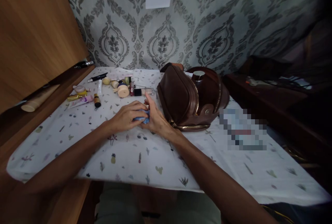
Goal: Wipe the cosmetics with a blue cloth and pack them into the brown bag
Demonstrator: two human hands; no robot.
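My left hand (pixel 126 117) is closed, its fingers curled over a small crumpled blue cloth (pixel 142 117). Against the other side of that cloth is my right hand (pixel 157 120), thumb pointing up and fingers mostly hidden. A small pale edge shows between the hands; whether the cloth wraps another thing I cannot tell. Just right of my hands stands a brown leather bag (pixel 176 94), unzipped, with a silver-capped item (pixel 198 75) sticking out. Beyond my hands lie a clear bottle with a black cap (pixel 144 92) and a round beige compact (pixel 122 91).
A patterned white cloth (pixel 129 168) covers the table. Several cosmetics lie back left, among them a pink and white tube (pixel 81 101), a small dark bottle (pixel 97 100) and a black pen-like tube (pixel 97 77). A blurred-out flat item (pixel 243 130) lies right. Wooden furniture (pixel 38 34) stands left.
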